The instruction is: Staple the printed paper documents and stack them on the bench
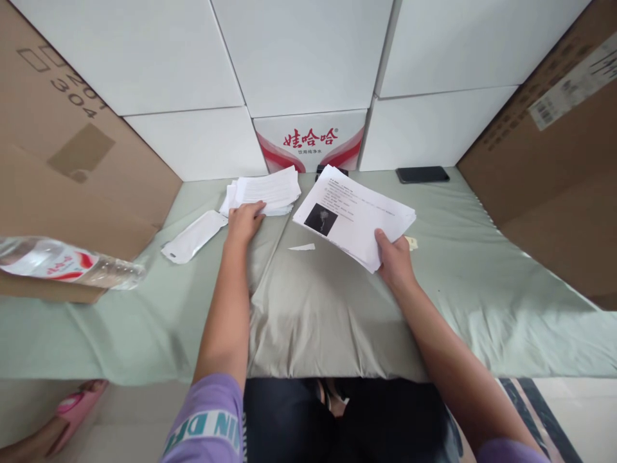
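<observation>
Your right hand point(396, 257) grips the near corner of a stack of printed sheets point(354, 215), thumb on top and fingers hidden beneath, and holds it tilted just above the pale green cloth point(337, 308). Your left hand point(245, 220) lies flat, palm down and clasping nothing, with its fingertips on the near edge of the folded paper pile point(265, 191). To handle this well, I'd judge you should keep the thumb pressed firmly so the loose sheets don't fan out or slide off the far side, since the stack is held by only one corner and its edges already look slightly staggered. Keep the left hand's pressure light and even, so that pile stays squared instead of skidding toward the white cartons point(308, 58) behind it. The printed sheets are white, with lines of small text too fine to read and a dark square picture near the lower left of the top page. The folded pile is also white, and thick. Just left of it lies a flat white envelope-like pouch point(193, 236); a small paper scrap point(302, 247) rests on the cloth between your hands. A black phone point(423, 174) lies well apart at the back.
</observation>
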The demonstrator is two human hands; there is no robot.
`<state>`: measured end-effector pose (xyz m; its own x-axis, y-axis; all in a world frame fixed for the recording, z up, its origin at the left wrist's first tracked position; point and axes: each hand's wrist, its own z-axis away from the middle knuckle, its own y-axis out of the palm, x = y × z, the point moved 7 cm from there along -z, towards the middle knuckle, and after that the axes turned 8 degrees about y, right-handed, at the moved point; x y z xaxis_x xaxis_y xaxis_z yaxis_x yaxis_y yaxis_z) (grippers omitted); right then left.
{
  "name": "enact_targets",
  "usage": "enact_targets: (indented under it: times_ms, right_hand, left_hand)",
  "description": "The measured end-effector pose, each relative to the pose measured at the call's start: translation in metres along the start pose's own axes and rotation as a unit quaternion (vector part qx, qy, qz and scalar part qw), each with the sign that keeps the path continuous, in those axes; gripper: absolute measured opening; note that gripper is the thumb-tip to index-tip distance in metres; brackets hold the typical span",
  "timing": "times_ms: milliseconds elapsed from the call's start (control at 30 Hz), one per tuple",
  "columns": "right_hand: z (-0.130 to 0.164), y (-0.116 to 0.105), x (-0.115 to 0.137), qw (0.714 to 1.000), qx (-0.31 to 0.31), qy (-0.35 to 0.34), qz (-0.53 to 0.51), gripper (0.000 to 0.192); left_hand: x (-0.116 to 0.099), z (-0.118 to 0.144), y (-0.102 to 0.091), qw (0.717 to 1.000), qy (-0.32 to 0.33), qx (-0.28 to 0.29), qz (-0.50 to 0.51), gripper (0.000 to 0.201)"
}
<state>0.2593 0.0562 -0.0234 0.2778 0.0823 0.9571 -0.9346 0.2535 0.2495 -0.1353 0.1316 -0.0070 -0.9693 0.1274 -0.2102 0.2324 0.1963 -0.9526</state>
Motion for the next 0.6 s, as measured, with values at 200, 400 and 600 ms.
enact_targets:
  times_ms: [200,400,600]
  right_hand:
    - [0.0013,0.0009,-0.0002,1.0,0.009,-0.006,0.016,0.05]
    - [0.0014,0.0028,0.0003,0.999,0.02,-0.026,0.038,0.048]
    - [0.0029,0.0043,-0.0033,1.0,0.018,-0.008,0.011,0.046]
  left_hand:
    - [0.0048,-0.0028,-0.0002,1.0,-0.003,-0.003,-0.013,0.045]
    - [0.0089,-0.0058,-0.006,0.995,-0.046,-0.057,-0.067,0.048]
    - [0.0091,-0.0068,-0.0072,0.994,-0.063,-0.08,-0.04,0.048]
